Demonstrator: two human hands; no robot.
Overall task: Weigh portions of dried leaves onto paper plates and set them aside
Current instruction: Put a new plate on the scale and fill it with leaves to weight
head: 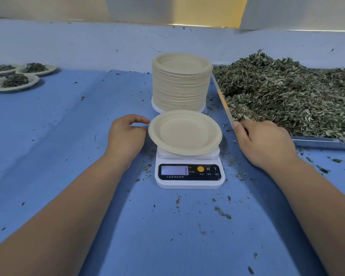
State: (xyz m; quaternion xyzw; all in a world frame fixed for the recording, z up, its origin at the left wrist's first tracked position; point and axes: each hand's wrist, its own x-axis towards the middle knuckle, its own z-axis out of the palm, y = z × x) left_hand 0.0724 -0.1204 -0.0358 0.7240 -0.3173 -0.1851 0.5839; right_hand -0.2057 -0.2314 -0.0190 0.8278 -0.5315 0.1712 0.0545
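Plate on scale: one empty paper plate [184, 132] sits on the platform of a white kitchen scale [189, 176], overhanging it on every side.
Scale display: lit, with a single digit at its right end.
Left hand [127, 134]: beside the plate's left rim, fingers loosely curved, thumb and forefinger apart with their tips right at the rim; it holds nothing.
Right hand [265, 140]: over the near left corner of the metal tray [323, 143], thumb along the tray's edge and fingers reaching into the leaves; they are hidden, so I cannot tell whether they grasp any.
Dried leaves [287, 96]: heaped high in the tray, right of the scale.
Spare plates [181, 84]: a tall stack just behind the scale, beside the tray.
Filled plates [14, 82]: several with small leaf piles, overlapping, far left.
Surface: blue cloth [68, 136] with leaf crumbs [223, 213] scattered around the scale.
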